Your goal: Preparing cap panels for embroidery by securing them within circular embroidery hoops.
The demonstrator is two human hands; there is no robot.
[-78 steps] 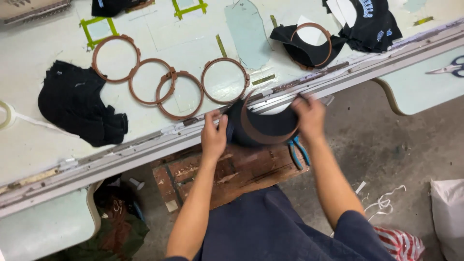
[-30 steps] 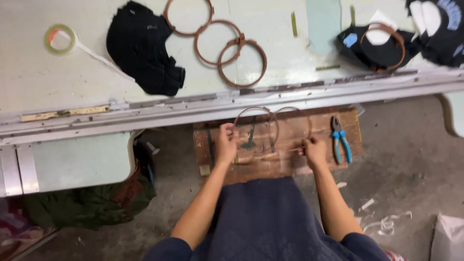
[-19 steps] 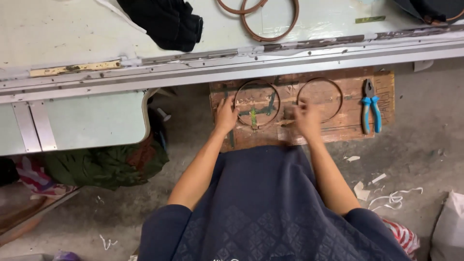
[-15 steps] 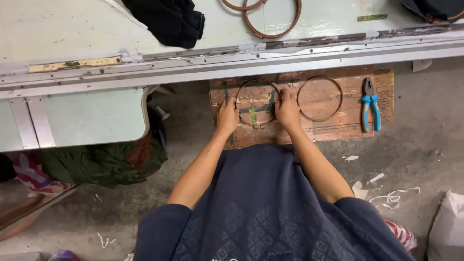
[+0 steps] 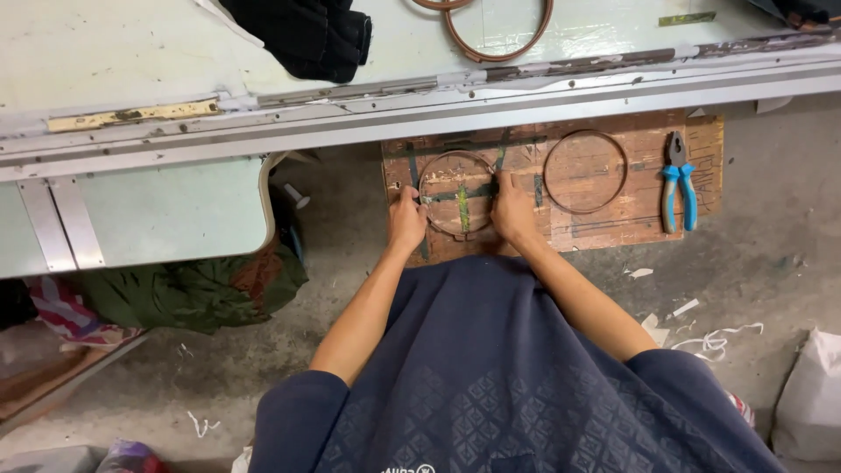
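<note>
From the head camera, the left hand (image 5: pixel 406 221) and right hand (image 5: pixel 512 208) are gripping opposite sides of a brown embroidery hoop (image 5: pixel 457 193), pressing it flat on a wooden board (image 5: pixel 613 229) below the worktop (image 5: pixel 175 52). No fabric is showing in it yet; a second hoop (image 5: pixel 585 172) and blue-handled pliers (image 5: pixel 679 180) are lying untouched beside. No labels are legible.

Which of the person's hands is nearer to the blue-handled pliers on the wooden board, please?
The right hand. It grips the near ring's right edge, with the second ring between it and the pliers. The left hand holds the ring's far left edge.
</note>
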